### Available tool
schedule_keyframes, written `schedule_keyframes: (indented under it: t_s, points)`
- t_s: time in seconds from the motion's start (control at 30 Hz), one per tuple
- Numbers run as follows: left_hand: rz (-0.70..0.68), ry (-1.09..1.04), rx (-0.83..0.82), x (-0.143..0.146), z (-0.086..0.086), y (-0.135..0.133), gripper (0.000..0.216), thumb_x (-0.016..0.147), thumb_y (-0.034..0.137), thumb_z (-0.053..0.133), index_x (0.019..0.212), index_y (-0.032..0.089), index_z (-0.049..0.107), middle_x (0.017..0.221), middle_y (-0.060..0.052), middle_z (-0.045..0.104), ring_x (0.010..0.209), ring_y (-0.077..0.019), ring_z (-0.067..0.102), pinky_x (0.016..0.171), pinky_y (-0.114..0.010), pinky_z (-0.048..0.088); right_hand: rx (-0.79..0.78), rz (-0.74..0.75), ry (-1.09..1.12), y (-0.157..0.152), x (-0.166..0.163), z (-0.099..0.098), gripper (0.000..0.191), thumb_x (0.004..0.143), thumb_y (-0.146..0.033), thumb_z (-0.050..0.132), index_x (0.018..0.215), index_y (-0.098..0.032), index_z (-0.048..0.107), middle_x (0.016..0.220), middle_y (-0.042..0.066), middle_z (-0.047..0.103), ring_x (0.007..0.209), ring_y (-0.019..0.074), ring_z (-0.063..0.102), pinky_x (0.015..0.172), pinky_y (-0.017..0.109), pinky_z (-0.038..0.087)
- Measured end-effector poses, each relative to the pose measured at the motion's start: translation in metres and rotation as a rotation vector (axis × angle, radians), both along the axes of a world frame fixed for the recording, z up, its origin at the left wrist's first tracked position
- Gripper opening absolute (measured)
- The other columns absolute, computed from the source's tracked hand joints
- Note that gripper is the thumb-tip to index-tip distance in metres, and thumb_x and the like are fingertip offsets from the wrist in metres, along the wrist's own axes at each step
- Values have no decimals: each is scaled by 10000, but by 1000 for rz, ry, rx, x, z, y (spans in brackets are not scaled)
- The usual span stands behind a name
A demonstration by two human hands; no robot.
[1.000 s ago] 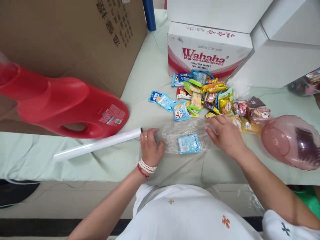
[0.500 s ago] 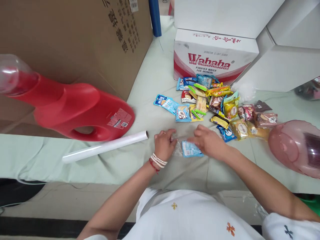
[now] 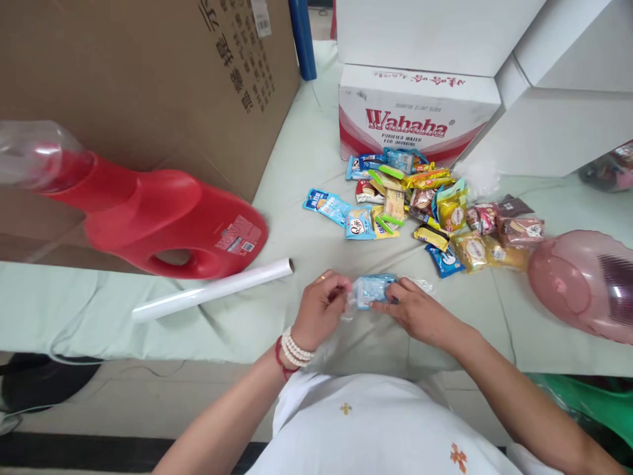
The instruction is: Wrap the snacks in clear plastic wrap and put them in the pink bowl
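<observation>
A light-blue snack packet (image 3: 372,290) lies flat on the green-clothed table in front of me, with crinkled clear plastic film (image 3: 419,285) around it. My left hand (image 3: 321,303) is closed in a pinch on the film at the packet's left end. My right hand (image 3: 413,305) holds the packet's right end, its thumb and fingertips pressed onto it. Just beyond my hands, a heap of wrapped snacks (image 3: 395,201) in blue, yellow, green and brown wrappers is spread out. A glossy white roll (image 3: 217,290) rests to the left of my left hand.
On the left stand a large brown carton (image 3: 148,79) and a red plastic bottle (image 3: 168,218) with a clear cap. A Wahaha water box (image 3: 415,119) is behind the snacks, with white boxes (image 3: 568,125) beside it. A pink translucent container (image 3: 568,284) is at right.
My left hand has drawn slightly down and toward me with the film. My right hand has shifted onto the packet's right end, and film now shows beyond it. The packet has moved slightly left.
</observation>
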State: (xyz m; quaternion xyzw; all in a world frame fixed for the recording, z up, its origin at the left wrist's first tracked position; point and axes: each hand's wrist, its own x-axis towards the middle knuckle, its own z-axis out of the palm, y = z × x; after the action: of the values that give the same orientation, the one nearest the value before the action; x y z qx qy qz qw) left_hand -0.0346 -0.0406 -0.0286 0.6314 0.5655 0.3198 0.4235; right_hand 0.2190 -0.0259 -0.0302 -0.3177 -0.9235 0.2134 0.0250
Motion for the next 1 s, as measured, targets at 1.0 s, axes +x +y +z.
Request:
schedule_keyframes:
  t_s: [1.0]
  points:
    - [-36,-63,184,64,5,-10,214,816,235,610,1017,216,541,945,-48,625,860,-208,616,822,-380,515,-389,-767,738,-31,-29,9,357,991,-447,576,1275,-234,610,1236,91,659,1077,209,661,898,337,561]
